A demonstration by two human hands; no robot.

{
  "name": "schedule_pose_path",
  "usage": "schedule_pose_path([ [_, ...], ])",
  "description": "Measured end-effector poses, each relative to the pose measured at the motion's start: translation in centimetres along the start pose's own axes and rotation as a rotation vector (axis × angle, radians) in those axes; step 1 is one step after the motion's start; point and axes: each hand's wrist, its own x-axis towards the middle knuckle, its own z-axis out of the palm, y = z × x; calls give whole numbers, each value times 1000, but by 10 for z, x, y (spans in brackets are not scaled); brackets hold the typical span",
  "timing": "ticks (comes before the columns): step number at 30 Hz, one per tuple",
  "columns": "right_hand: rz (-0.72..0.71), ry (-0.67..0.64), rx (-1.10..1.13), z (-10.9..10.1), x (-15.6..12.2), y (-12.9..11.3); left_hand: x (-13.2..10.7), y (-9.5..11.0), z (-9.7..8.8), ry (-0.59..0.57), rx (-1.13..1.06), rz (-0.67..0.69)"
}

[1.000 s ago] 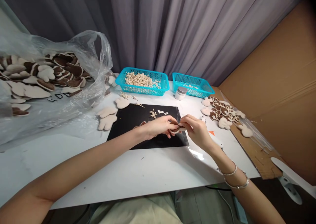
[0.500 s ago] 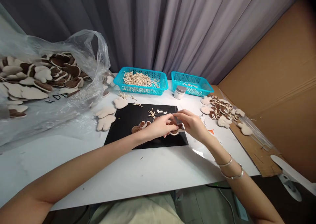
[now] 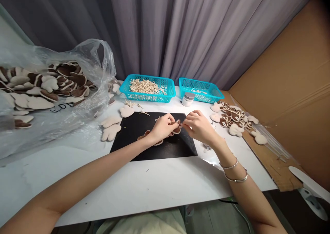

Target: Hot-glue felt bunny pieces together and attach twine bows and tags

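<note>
My left hand [image 3: 162, 128] and my right hand [image 3: 198, 125] meet over the far part of a black mat [image 3: 154, 148]. Between their fingertips is a small brown and cream paw-shaped piece [image 3: 175, 128], pinched by both hands. Another brown piece [image 3: 143, 136] lies on the mat, partly hidden under my left wrist. A small cream string bow at the mat's far edge is mostly covered by my left hand.
A clear plastic bag [image 3: 51, 100] of paw pieces fills the left. Loose cream pieces [image 3: 110, 126] lie beside the mat. Two turquoise baskets [image 3: 148, 88] [image 3: 200, 89] and a small jar [image 3: 188, 98] stand behind. Finished pieces [image 3: 233, 119] pile at right by cardboard [image 3: 288, 100].
Both hands, still pinching the paw piece, have shifted away from me toward the mat's far edge. The view has tilted a little.
</note>
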Motion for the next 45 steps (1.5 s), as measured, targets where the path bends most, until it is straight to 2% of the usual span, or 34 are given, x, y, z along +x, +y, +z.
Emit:
schedule_pose_path([
  [4,47,21,-8,3,-1,-5,5,-2,2,48,-118,-22],
  [9,68,-11,-18,5,-5,-5,4,3,-2,-33,-290,-57],
  [14,46,-31,-88,7,-6,-4,1,9,-5,-122,-295,-102],
  [18,8,-25,-104,9,-5,-4,0,11,-3,-100,-332,-160],
  [21,30,5,-62,9,-4,-4,-1,14,-5,-106,-363,-144],
  [29,131,235,475,2,-5,-7,-23,47,-17,-121,-350,-6],
  [32,206,279,664,-2,-5,-8,-33,55,-17,-117,-323,20],
  [35,360,344,832,-7,5,-9,-39,57,-14,-106,-293,64],
  [38,470,432,989,-7,26,-11,-42,56,-10,-104,-279,134],
  [40,527,439,1090,-4,43,-15,-44,55,-9,-95,-278,157],
  [45,658,530,1127,8,64,-28,-45,47,-9,-30,-215,209],
])
